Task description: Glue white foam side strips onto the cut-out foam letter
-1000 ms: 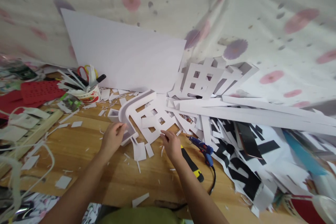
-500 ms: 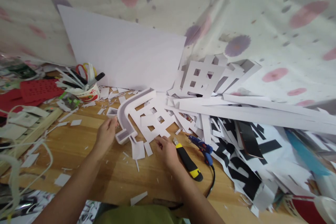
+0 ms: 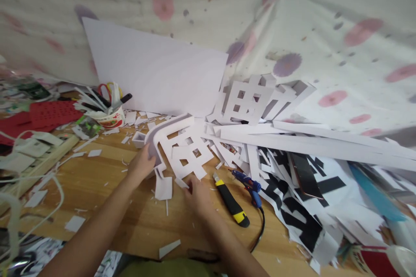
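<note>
My left hand (image 3: 140,168) is closed on the near end of a curved white walled piece (image 3: 155,143), its fingers over the wall. The piece looks like card or foam board. My right hand (image 3: 199,195) pinches a small white strip (image 3: 180,182) by its right end. Between the hands lies a loose white scrap (image 3: 163,188). Just beyond my right hand is a flat white cut-out character (image 3: 177,156) with square holes. To the right of that hand rest a black and yellow utility knife (image 3: 231,201) and a blue glue gun (image 3: 248,182).
A white board (image 3: 156,69) leans on the patterned curtain at the back. Beside it stand white built-up characters (image 3: 250,99). Long white strips (image 3: 292,138) and a phone (image 3: 307,173) lie to the right. A tool-filled cup (image 3: 112,119) and a power strip (image 3: 48,156) are at left.
My left hand has moved from beside the small white box onto the curved piece. My right hand has shifted slightly left and down, and the small strip is now lifted in its fingers.
</note>
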`<state>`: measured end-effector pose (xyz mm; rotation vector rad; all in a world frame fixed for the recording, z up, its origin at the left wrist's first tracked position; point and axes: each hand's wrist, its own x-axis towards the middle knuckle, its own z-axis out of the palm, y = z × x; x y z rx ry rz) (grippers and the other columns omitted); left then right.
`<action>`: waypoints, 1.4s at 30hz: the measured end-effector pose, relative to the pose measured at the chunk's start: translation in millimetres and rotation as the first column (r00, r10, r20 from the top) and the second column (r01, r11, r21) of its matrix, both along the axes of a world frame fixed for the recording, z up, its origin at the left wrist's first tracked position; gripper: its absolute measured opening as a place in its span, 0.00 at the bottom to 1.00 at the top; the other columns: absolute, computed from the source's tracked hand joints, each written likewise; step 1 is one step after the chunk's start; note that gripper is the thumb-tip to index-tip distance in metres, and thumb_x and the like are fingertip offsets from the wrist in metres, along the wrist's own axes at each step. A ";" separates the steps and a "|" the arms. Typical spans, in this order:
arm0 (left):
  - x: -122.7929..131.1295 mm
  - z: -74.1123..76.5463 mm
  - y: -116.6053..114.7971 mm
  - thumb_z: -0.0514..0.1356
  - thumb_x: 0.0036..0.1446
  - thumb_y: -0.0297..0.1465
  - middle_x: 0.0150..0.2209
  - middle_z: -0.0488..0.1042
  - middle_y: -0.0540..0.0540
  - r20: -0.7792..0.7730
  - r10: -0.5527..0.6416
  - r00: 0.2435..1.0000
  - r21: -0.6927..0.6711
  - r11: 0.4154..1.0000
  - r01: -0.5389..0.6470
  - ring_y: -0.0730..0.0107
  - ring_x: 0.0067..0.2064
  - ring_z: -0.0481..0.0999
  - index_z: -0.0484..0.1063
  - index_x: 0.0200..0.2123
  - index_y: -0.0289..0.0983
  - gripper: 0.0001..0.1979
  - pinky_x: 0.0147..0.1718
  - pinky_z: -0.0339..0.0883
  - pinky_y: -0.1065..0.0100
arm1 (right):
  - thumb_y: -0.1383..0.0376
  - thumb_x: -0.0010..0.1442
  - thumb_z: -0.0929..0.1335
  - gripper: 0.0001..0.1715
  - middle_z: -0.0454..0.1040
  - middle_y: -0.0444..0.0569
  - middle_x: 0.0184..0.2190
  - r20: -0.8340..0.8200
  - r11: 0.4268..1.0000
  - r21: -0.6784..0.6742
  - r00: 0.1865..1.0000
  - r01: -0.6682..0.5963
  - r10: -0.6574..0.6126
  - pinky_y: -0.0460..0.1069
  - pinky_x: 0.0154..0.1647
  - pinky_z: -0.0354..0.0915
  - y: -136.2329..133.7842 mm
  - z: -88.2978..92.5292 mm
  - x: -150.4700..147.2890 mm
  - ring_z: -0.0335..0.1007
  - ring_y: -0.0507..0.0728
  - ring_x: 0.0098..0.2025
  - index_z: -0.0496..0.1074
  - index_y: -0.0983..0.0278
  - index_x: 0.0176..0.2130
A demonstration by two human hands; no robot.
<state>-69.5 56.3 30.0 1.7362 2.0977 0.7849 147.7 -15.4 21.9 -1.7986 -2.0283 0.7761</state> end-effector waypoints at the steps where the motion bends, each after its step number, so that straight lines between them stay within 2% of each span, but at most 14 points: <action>1: -0.3 3.1 -1.0 0.54 0.46 0.28 0.40 0.76 0.38 -0.029 0.026 0.999 -0.019 0.999 -0.027 0.50 0.39 0.76 0.64 0.51 0.40 0.25 0.31 0.66 0.58 | 0.69 0.53 0.64 0.03 0.72 0.45 0.25 -0.057 1.000 -0.004 0.998 0.019 -0.019 0.45 0.24 0.55 -0.2 1.0 2.5 0.67 0.53 0.26 0.66 0.63 0.32; 4: 1.6 14.3 -5.5 0.53 0.46 0.29 0.38 0.76 0.39 -0.090 0.068 0.994 -0.135 0.988 -0.080 0.51 0.39 0.76 0.63 0.53 0.39 0.27 0.31 0.66 0.60 | 0.70 0.56 0.61 0.08 0.70 0.43 0.24 -0.225 0.999 0.001 0.973 0.045 -0.044 0.44 0.25 0.57 0.9 5.6 9.5 0.65 0.51 0.25 0.66 0.63 0.37; 7: 4.9 20.4 -8.2 0.53 0.46 0.31 0.36 0.77 0.41 -0.085 0.042 0.995 -0.204 0.977 -0.058 0.54 0.36 0.76 0.64 0.53 0.38 0.27 0.29 0.66 0.62 | 0.72 0.54 0.63 0.08 0.68 0.42 0.25 -0.305 0.997 0.074 0.952 0.004 0.019 0.43 0.28 0.59 5.9 13.6 9.2 0.64 0.50 0.26 0.68 0.64 0.35; 11: 7.2 18.9 -10.6 0.53 0.50 0.37 0.38 0.76 0.40 -0.056 0.023 0.998 -0.220 0.975 -0.035 0.56 0.37 0.76 0.64 0.53 0.36 0.26 0.31 0.66 0.63 | 0.72 0.53 0.65 0.05 0.68 0.43 0.28 -0.271 0.977 0.136 0.942 -0.167 0.199 0.43 0.31 0.59 16.7 25.0 -6.0 0.63 0.49 0.28 0.71 0.64 0.31; 13: 6.0 18.3 -13.5 0.52 0.52 0.39 0.42 0.75 0.39 -0.023 0.024 0.999 -0.205 0.978 -0.028 0.57 0.40 0.75 0.64 0.52 0.36 0.25 0.35 0.67 0.62 | 0.71 0.56 0.64 0.06 0.70 0.45 0.31 -0.239 0.958 0.154 0.932 -0.241 0.272 0.43 0.34 0.60 21.0 27.3 -15.4 0.64 0.49 0.30 0.71 0.64 0.32; 15: 2.5 19.4 -17.5 0.50 0.54 0.39 0.46 0.73 0.39 0.027 0.034 0.999 -0.168 0.985 -0.029 0.59 0.43 0.74 0.67 0.49 0.36 0.22 0.40 0.66 0.63 | 0.69 0.58 0.63 0.07 0.71 0.46 0.33 -0.189 0.953 0.154 0.939 -0.261 0.287 0.44 0.36 0.60 23.8 26.9 -22.1 0.66 0.50 0.32 0.71 0.63 0.36; 19: -8.6 22.8 -24.1 0.49 0.55 0.38 0.44 0.74 0.42 0.120 0.055 0.991 -0.114 0.993 -0.042 0.63 0.44 0.74 0.70 0.41 0.37 0.16 0.43 0.65 0.66 | 0.67 0.61 0.60 0.12 0.74 0.51 0.36 -0.092 0.980 0.077 0.978 -0.182 0.189 0.47 0.38 0.61 24.7 22.2 -20.3 0.69 0.54 0.37 0.69 0.65 0.42; 24: -13.1 21.4 -21.6 0.52 0.53 0.38 0.40 0.75 0.44 0.223 0.043 0.974 -0.170 0.985 -0.005 0.65 0.38 0.76 0.66 0.45 0.39 0.17 0.36 0.67 0.69 | 0.70 0.61 0.58 0.16 0.73 0.54 0.45 0.018 0.990 0.021 0.991 -0.136 0.136 0.49 0.46 0.60 19.7 19.0 0.3 0.68 0.57 0.46 0.66 0.66 0.47; 29: -4.4 24.9 -12.0 0.53 0.53 0.37 0.36 0.75 0.42 -0.022 -0.007 1.000 -0.268 0.963 0.001 0.58 0.38 0.75 0.64 0.53 0.39 0.24 0.35 0.65 0.64 | 0.69 0.58 0.62 0.20 0.74 0.53 0.39 0.155 0.987 -0.063 0.976 -0.148 0.156 0.50 0.39 0.63 10.3 22.8 13.2 0.70 0.59 0.41 0.64 0.67 0.51; 32: -5.0 30.0 -5.5 0.51 0.52 0.32 0.32 0.75 0.42 -0.112 -0.024 0.993 -0.313 0.950 -0.012 0.56 0.36 0.75 0.61 0.56 0.38 0.26 0.31 0.63 0.64 | 0.67 0.56 0.65 0.19 0.73 0.53 0.40 0.220 0.993 0.041 0.970 -0.115 0.103 0.51 0.42 0.62 10.8 25.2 21.1 0.66 0.59 0.44 0.66 0.66 0.48; 34: -9.7 32.2 -1.2 0.49 0.52 0.31 0.32 0.75 0.42 -0.129 -0.009 0.992 -0.309 0.951 -0.032 0.56 0.34 0.75 0.61 0.56 0.38 0.26 0.29 0.62 0.64 | 0.67 0.56 0.65 0.18 0.71 0.54 0.41 0.244 0.989 0.130 0.969 -0.068 0.035 0.51 0.46 0.60 18.1 27.7 30.2 0.64 0.59 0.46 0.66 0.66 0.48; 37: -19.4 31.2 3.5 0.49 0.52 0.31 0.35 0.76 0.41 -0.130 0.017 0.991 -0.269 0.962 -0.052 0.56 0.33 0.75 0.63 0.55 0.38 0.25 0.28 0.62 0.64 | 0.69 0.57 0.63 0.17 0.71 0.53 0.41 0.293 0.980 0.195 0.952 0.031 -0.088 0.50 0.48 0.58 40.3 33.6 47.9 0.63 0.59 0.46 0.67 0.66 0.48; 39: -24.1 27.8 4.6 0.49 0.51 0.30 0.36 0.76 0.40 -0.112 0.023 0.993 -0.243 0.969 -0.050 0.57 0.34 0.75 0.64 0.54 0.39 0.25 0.28 0.63 0.64 | 0.70 0.58 0.61 0.16 0.70 0.54 0.43 0.360 0.974 0.214 0.920 0.079 -0.154 0.51 0.48 0.58 60.0 36.8 57.9 0.62 0.60 0.47 0.69 0.66 0.47; 42: -26.0 22.1 3.4 0.50 0.50 0.30 0.35 0.76 0.41 -0.057 0.037 0.998 -0.234 0.971 -0.049 0.58 0.34 0.75 0.65 0.54 0.38 0.25 0.29 0.63 0.65 | 0.70 0.57 0.61 0.15 0.68 0.59 0.45 0.450 0.978 0.183 0.877 0.097 -0.171 0.53 0.48 0.57 88.7 35.6 64.3 0.59 0.63 0.50 0.71 0.67 0.43</action>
